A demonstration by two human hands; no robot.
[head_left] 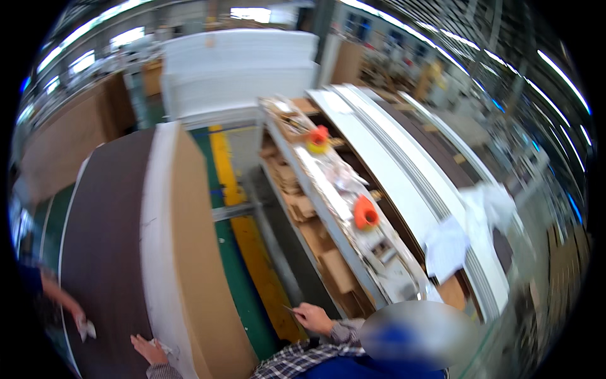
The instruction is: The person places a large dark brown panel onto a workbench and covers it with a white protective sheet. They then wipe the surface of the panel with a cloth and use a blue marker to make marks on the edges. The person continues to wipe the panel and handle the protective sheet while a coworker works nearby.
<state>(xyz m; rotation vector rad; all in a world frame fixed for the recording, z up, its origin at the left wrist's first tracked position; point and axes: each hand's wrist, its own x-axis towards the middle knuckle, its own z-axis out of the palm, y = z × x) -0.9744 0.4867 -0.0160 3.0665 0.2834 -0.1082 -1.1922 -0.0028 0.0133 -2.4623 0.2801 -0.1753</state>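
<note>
Two hands (230, 335) — left on panel stack (126, 252)

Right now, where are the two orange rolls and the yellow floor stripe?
Near orange roll (365, 213): head view, on its open end.
Far orange roll (319, 134): head view, on its side.
Yellow stripe (252, 246): head view, mid-length on the paint.

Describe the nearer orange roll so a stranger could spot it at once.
Start at the long narrow shelf cluttered with scraps, beside the white panels. Halfway along sits an orange roll, open end upward. The other orange item lies farther away on a yellow one.
</note>
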